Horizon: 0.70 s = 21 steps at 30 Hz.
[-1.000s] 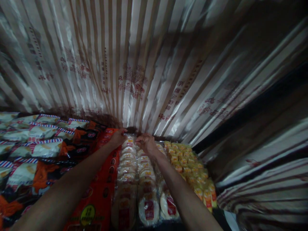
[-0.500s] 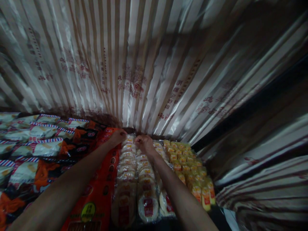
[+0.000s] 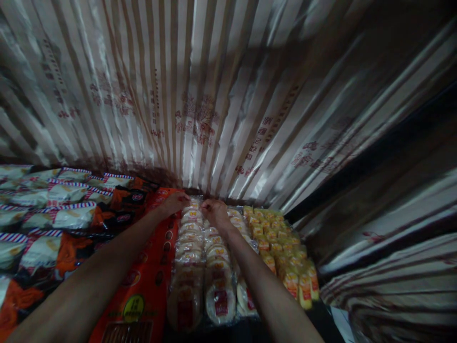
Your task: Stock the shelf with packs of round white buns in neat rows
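Observation:
My left hand [image 3: 174, 204] reaches to the back end of a row of round pale pastries in clear wrappers [image 3: 191, 228]. Its fingers are pinched at the left corner of the rearmost wrapped pastry [image 3: 194, 202]. On the other corner, my right hand [image 3: 214, 210] is closed with thumb and forefinger together. That pastry stands between the two hands at the top of the row. A second row of wrapped pastries [image 3: 220, 300] with red labels runs beside it, partly under my right forearm. Dim light and blur hide the exact grip.
Orange-red packaging [image 3: 143, 281] lies left of the pastry rows. Farther left are several white snack bags [image 3: 73, 216] with striped edges and black-orange bags [image 3: 121, 197]. Small yellow packets [image 3: 278, 238] stand to the right. A printed striped curtain [image 3: 200, 95] hangs behind; a dark bar [image 3: 357, 171] slants at right.
My left hand has shifted very slightly right, closer to the rearmost pastry. The right hand stays almost in place. The view has moved a little, with the bags at left appearing slightly farther right.

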Motion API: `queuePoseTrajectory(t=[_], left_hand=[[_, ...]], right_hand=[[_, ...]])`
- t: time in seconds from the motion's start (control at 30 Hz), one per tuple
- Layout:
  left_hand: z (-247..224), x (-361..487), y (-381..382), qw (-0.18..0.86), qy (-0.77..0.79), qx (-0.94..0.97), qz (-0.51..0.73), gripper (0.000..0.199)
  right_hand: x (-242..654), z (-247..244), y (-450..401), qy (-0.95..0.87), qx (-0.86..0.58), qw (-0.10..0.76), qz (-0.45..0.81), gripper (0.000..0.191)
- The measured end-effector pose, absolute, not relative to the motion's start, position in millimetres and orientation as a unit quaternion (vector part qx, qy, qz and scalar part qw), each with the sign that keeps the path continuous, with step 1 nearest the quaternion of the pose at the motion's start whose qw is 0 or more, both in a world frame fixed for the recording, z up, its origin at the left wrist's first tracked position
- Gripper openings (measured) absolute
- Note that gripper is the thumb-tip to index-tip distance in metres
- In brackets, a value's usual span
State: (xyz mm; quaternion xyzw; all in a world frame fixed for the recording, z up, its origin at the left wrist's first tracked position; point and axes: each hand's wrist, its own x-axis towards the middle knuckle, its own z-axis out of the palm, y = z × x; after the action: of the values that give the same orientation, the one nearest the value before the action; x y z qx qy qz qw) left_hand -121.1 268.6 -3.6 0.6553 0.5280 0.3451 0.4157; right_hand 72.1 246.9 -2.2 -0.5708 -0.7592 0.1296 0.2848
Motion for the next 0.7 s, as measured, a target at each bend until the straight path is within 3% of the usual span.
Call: queuePoseTrajectory(t=[0.3,0.47,0.7], left_hand=[[-11.5,-123.0,272.4,0.370,0.525,0.684,0.346,0.016],[-9.5,-123.2,271.9,0.334,0.522,0.703,0.350,0.039],[-13.1,-120.1,270.9,0.320,0.509,0.729,0.327,0.026]], right_hand=[[70.4,-0.7,245.0,-0.769,-0.579,0.260,0.070,0.004],[74.5,-4.8,248.0,-0.760,-0.579,0.289,0.052,0.017],[75.2,-9.0,253.9,-0.783,-0.554,0.266,0.094,0.019]])
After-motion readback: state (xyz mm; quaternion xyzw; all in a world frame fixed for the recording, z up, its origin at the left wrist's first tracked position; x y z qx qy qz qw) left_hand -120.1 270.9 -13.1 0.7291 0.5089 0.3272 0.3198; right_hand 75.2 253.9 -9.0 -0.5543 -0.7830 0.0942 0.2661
